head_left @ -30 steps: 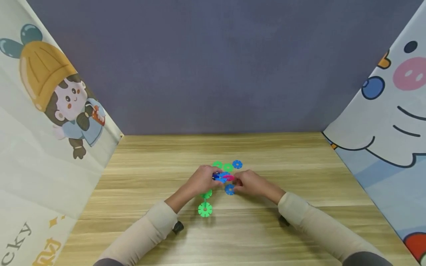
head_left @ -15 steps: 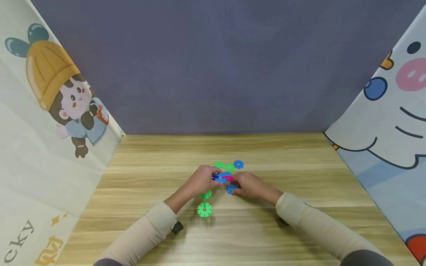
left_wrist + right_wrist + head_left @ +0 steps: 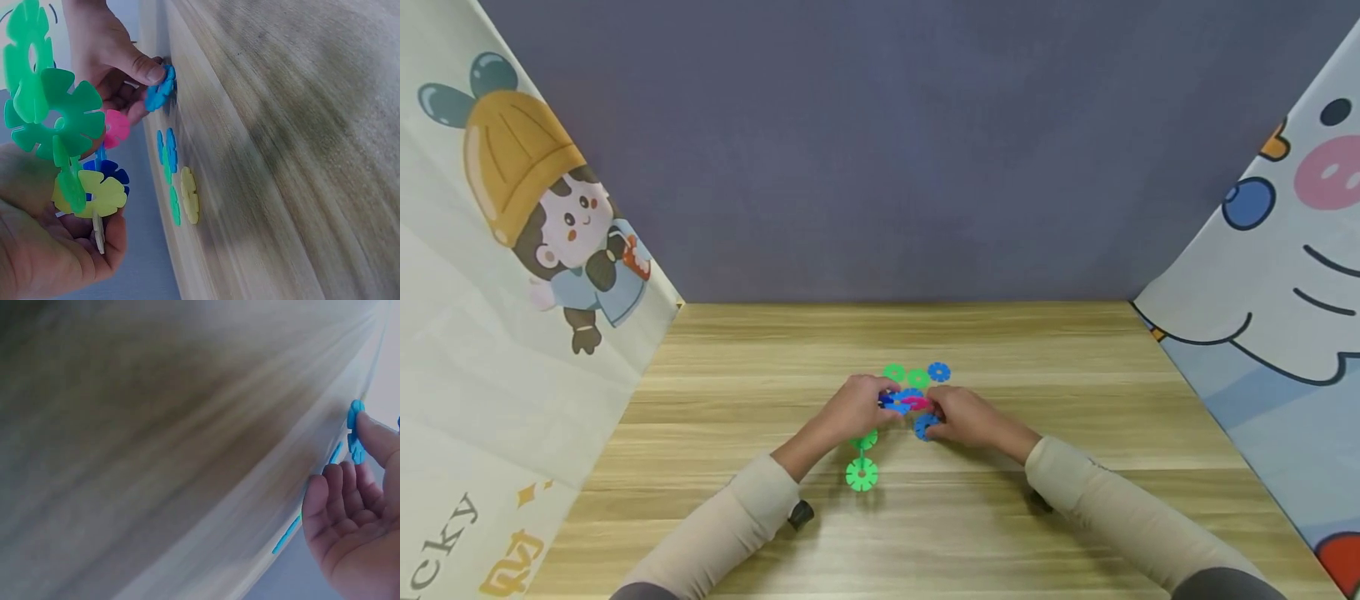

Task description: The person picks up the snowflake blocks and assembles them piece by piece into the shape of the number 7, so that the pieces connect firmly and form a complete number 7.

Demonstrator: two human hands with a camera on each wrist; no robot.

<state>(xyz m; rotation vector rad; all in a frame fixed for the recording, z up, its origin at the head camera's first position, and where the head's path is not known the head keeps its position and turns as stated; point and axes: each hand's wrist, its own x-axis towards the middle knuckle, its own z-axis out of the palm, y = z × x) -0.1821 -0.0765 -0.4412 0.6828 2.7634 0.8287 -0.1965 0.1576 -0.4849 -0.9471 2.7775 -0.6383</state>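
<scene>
My left hand (image 3: 861,402) grips a built-up piece of slotted plastic flower discs. In the left wrist view it has green discs (image 3: 72,112), a yellow disc (image 3: 103,195), a dark blue disc (image 3: 115,172) and a pink disc (image 3: 117,128). Its green end (image 3: 862,474) hangs toward me in the head view. Close to its pink side, my right hand (image 3: 972,418) pinches a loose blue disc (image 3: 925,428) low over the table. The thumb lies across this blue disc (image 3: 354,432) in the right wrist view, while the other fingers are partly curled.
Behind the hands, two loose green discs (image 3: 918,379) and another blue disc (image 3: 939,372) lie flat on the wooden table (image 3: 760,350). A pale yellow disc (image 3: 189,195) lies beside them in the left wrist view. A grey wall (image 3: 895,150) stands at the back, with printed side panels.
My right hand's fingers have come down onto the loose blue disc and taken hold of it, and the disc has shifted slightly right. The left hand with its built-up piece stays nearly still.
</scene>
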